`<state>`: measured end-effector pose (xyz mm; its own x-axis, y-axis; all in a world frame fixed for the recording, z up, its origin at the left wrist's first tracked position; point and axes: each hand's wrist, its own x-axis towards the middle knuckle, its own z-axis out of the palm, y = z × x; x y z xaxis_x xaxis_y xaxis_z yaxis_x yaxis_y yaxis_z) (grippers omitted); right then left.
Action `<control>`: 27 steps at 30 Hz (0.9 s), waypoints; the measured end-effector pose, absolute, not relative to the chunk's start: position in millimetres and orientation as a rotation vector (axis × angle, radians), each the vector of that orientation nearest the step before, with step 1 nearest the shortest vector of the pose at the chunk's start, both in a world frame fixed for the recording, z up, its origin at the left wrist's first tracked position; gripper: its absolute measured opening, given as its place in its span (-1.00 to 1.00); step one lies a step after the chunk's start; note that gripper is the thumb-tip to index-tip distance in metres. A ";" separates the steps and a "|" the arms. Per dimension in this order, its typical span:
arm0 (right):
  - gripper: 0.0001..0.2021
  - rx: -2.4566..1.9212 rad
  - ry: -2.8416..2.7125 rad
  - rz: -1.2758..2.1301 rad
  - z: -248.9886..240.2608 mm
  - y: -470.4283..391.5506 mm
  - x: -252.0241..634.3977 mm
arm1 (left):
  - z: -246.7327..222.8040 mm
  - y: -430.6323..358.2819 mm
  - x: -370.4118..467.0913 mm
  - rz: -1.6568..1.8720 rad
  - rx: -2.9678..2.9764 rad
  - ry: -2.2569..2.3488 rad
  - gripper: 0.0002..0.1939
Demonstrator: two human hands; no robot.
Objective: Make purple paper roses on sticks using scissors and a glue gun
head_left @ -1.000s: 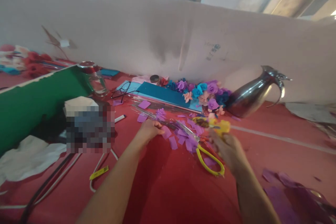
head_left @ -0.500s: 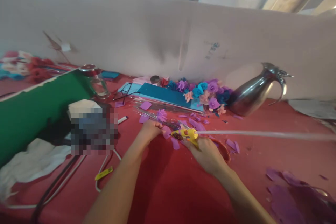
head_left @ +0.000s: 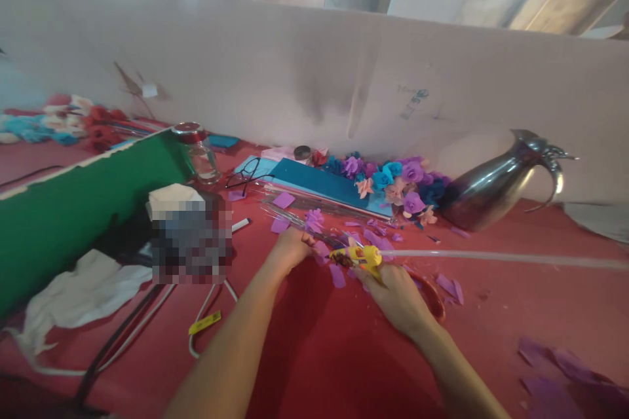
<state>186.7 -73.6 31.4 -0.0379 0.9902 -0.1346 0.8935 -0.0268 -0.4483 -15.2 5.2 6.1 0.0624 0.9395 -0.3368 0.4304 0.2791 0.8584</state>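
Observation:
My right hand (head_left: pixel 396 291) is wrapped round the handle of a yellow glue gun (head_left: pixel 361 255), from whose back a long clear glue stick (head_left: pixel 466 255) runs to the right. My left hand (head_left: pixel 291 250) pinches a small purple paper petal (head_left: pixel 322 252), and the gun's nozzle points at this petal from close by. Whether nozzle and petal touch is too small to tell. Purple paper scraps (head_left: pixel 337 275) and a purple flower (head_left: pixel 314 220) lie around both hands on the red table (head_left: pixel 314 353).
Behind are blue sheets (head_left: pixel 319 182), black glasses (head_left: pixel 244 177) and paper flowers (head_left: pixel 413 171). A metal jug (head_left: pixel 496 183) leans at the right. A glass jar (head_left: pixel 201 157), a green box wall (head_left: pixel 98 209), crumpled tissue (head_left: pixel 83 288) and cables (head_left: pixel 122 340) are at the left.
The whole view has shifted, so everything appears slightly further right and lower. Both hands keep their holds on the petal and the glue gun.

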 end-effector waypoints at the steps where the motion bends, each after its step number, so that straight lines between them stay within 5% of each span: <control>1: -0.64 -2.030 -2.020 0.614 31.3 -73.1 187.4 | 6.2 5.0 -14.7 0.630 1.302 1.540 -0.86; 27: -0.53 -1.976 -1.736 0.707 19.6 -67.7 214.1 | 13.8 3.0 -13.5 0.639 1.244 1.579 -0.86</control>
<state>214.1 -67.7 19.6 0.0933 0.9904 -0.1018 0.7795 -0.1363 -0.6113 -13.5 3.0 13.8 0.0131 0.9278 -0.3728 0.4080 0.3355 0.8491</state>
